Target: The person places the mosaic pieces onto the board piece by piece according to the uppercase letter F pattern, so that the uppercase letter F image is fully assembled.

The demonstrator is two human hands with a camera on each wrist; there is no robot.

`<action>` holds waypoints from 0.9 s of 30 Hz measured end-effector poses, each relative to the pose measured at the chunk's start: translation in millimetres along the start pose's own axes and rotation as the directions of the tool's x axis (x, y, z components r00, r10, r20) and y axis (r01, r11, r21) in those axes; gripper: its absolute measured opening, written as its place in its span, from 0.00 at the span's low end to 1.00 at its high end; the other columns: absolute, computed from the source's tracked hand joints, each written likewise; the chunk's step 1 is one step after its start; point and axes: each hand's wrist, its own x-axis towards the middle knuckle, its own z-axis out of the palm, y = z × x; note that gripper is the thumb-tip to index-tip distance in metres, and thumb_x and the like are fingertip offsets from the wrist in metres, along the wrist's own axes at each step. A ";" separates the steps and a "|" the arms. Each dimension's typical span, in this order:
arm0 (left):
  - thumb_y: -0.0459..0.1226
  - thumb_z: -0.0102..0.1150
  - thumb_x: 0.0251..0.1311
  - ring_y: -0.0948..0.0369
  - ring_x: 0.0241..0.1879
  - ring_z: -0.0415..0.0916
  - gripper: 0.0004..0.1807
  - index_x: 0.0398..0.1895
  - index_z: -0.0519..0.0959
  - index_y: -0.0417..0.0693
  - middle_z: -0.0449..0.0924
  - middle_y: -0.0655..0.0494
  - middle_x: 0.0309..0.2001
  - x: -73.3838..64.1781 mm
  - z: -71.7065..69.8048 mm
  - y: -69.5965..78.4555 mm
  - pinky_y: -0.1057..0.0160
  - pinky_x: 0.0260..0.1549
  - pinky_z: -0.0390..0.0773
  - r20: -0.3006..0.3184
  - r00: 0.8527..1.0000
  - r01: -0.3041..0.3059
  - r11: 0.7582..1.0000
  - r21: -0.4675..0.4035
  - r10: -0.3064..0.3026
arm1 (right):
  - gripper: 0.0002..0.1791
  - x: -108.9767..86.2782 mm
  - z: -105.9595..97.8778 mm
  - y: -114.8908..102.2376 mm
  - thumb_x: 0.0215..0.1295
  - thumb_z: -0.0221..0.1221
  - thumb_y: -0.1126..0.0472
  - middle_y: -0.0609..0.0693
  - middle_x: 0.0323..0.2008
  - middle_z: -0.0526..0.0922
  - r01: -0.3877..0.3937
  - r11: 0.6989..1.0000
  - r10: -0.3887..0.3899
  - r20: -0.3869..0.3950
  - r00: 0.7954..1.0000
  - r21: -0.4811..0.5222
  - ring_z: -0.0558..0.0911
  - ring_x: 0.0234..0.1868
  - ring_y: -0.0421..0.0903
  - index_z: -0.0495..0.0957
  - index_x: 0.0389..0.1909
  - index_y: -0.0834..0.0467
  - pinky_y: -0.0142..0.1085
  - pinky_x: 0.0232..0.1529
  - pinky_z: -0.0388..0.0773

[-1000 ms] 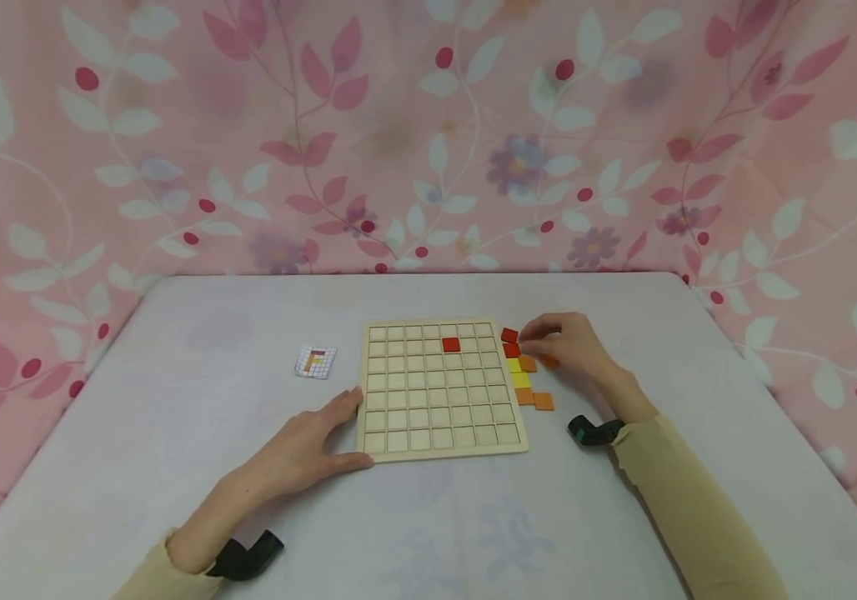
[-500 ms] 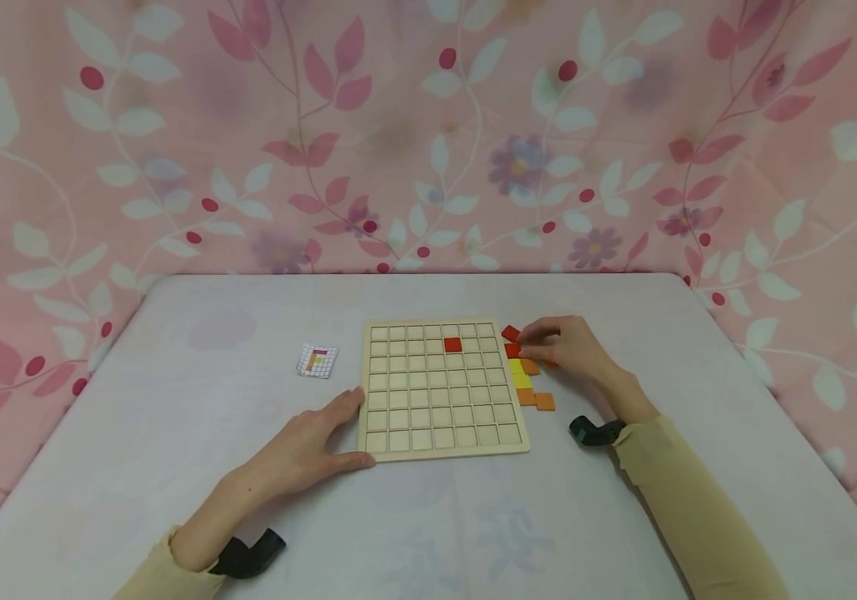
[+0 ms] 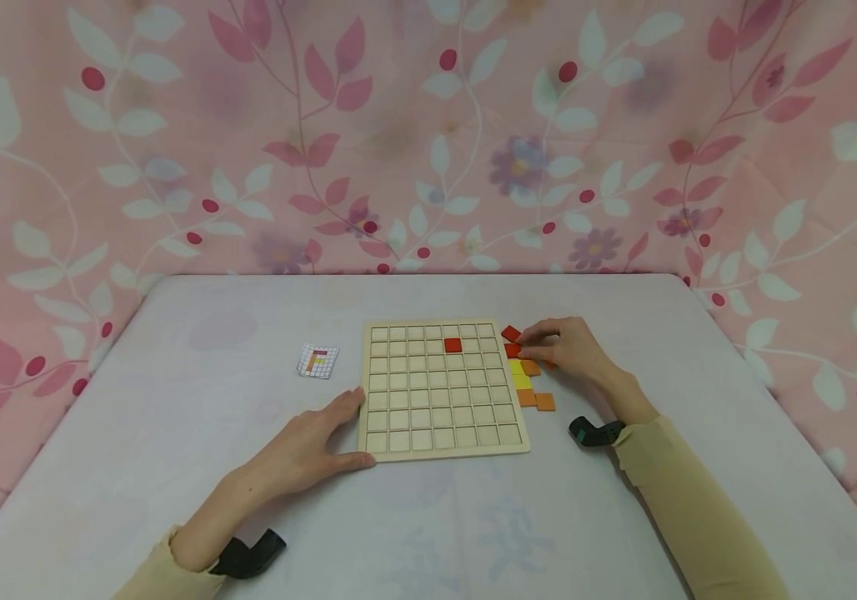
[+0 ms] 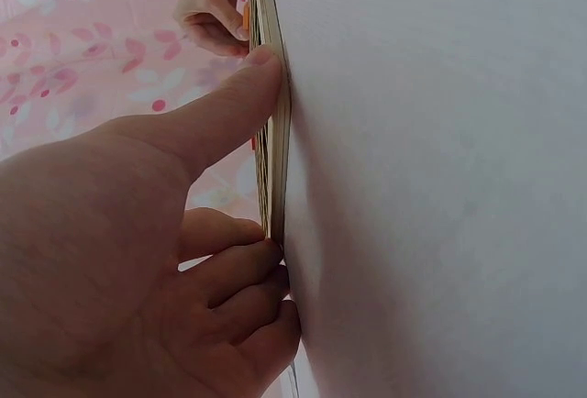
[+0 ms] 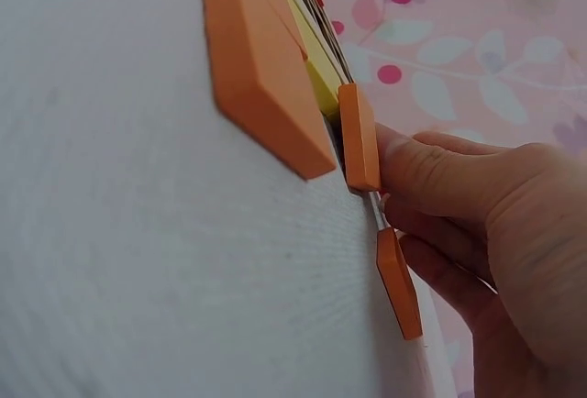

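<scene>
A pale wooden grid board [image 3: 428, 457] lies mid-table, with a red square tile [image 3: 453, 345] in one of its upper cells. At the board's lower left my left hand [image 3: 299, 450] rests with thumb and fingertips against the edge; in the left wrist view the thumb [image 4: 229, 109] touches the rim. My right hand [image 3: 567, 346] is at the board's right side, fingertips at a second red tile [image 3: 513, 351]. Whether they pinch it is hidden. Another red tile [image 3: 511, 333] lies just above, turned askew. In the right wrist view, orange tiles [image 5: 359, 137] stand near the thumb.
Yellow tiles [image 3: 520, 375] and orange tiles [image 3: 544, 402] lie along the board's right edge. A small gridded pattern card [image 3: 318, 362] sits left of the board. Black wrist devices [image 3: 595, 432] are on both arms. Pink floral cloth [image 3: 398, 133] hangs behind the white table.
The uppermost red tile has turned slightly beside my right fingertips, and the orange tile below them has shifted a little. My left hand stays against the board.
</scene>
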 end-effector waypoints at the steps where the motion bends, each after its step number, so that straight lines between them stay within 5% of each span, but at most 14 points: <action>1: 0.58 0.69 0.55 0.46 0.75 0.56 0.54 0.78 0.56 0.45 0.57 0.48 0.77 0.0 -0.1 0.2 0.42 0.69 0.63 0.000 1.000 -0.001 1.000 0.000 0.001 | 0.11 -0.1 0.4 0.5 0.56 0.73 0.57 0.49 0.41 0.89 0.006 1.000 -0.006 -0.005 1.000 -0.004 0.81 0.49 0.50 0.89 0.41 0.52 0.50 0.61 0.73; 27: 0.58 0.70 0.54 0.46 0.75 0.56 0.54 0.78 0.56 0.44 0.57 0.47 0.77 -0.3 -0.5 0.7 0.42 0.70 0.62 -0.003 1.000 0.002 1.000 0.000 -0.002 | 0.11 0.7 -1.7 0.4 0.57 0.73 0.55 0.47 0.40 0.89 -0.014 0.999 0.014 -0.009 1.000 -0.033 0.80 0.51 0.49 0.88 0.41 0.51 0.50 0.62 0.72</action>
